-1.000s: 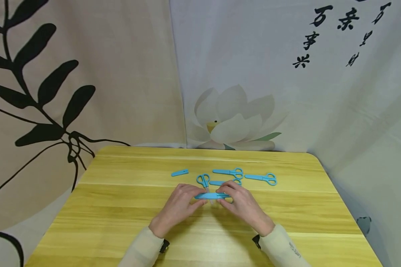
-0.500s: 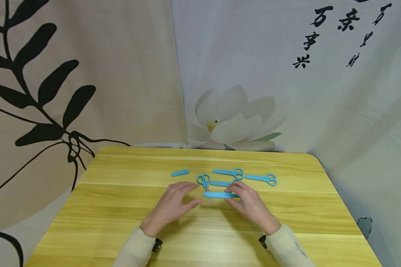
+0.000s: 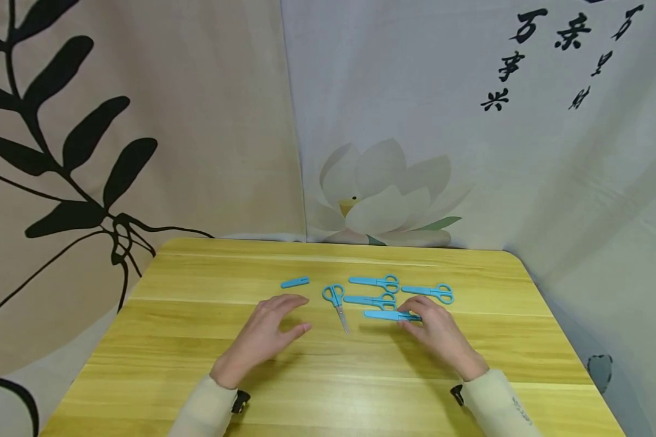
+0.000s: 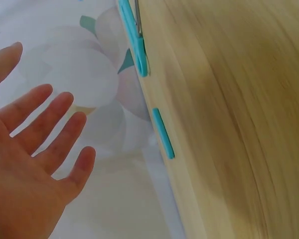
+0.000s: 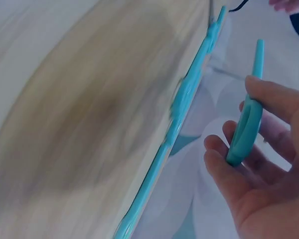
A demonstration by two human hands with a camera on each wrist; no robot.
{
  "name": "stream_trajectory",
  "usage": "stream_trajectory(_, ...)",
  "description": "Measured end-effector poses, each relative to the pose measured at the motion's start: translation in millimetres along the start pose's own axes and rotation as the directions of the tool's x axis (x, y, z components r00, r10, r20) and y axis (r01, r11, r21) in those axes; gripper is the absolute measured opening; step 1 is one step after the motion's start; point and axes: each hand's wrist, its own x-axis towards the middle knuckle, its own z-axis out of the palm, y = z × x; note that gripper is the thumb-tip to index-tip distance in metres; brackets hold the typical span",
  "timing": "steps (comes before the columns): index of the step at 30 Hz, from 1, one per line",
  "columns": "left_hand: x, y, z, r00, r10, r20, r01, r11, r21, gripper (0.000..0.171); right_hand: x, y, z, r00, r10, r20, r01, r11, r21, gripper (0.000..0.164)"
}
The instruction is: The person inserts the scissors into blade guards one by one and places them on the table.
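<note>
My right hand (image 3: 434,328) pinches a pair of blue scissors (image 3: 384,315) by the handle end; a blue sheath covers the blades, which point left. The right wrist view shows the thumb and fingers around the handle of these scissors (image 5: 246,132), held above the table. My left hand (image 3: 262,334) is over the table with fingers spread and nothing in them, also plain in the left wrist view. Between the hands lies an unsheathed pair of blue scissors (image 3: 336,306), its metal blades toward me. Beyond the left hand lies a loose blue sheath (image 3: 295,282).
Three sheathed scissors lie behind the right hand: one at the back (image 3: 374,282), one in the middle (image 3: 369,300) and one at the right (image 3: 429,292). The wooden table (image 3: 328,388) ends at a printed curtain (image 3: 224,121).
My left hand has let go of the sheathed scissors and drawn back to the left. My right hand has carried them to the right, away from above the unsheathed pair.
</note>
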Motion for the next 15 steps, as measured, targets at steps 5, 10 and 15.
stream_trajectory(5,-2.6,-5.1,-2.9,1.000,0.009,-0.019,-0.009,1.000,0.001,0.053,-8.6,20.8,-10.6,0.999,0.048,0.010,-0.048,0.999,-0.002,0.020)
stream_trajectory(10,-5.3,-8.2,-6.3,1.000,-0.005,-0.020,0.006,1.000,0.009,0.053,-16.4,40.8,-17.7,0.996,0.087,0.028,-0.087,0.996,-0.016,0.019)
stream_trajectory(15,-8.0,-11.9,-8.4,0.999,-0.008,-0.034,0.010,0.999,0.038,0.056,-20.0,56.3,-22.3,0.993,0.112,0.030,-0.111,0.993,-0.037,0.019)
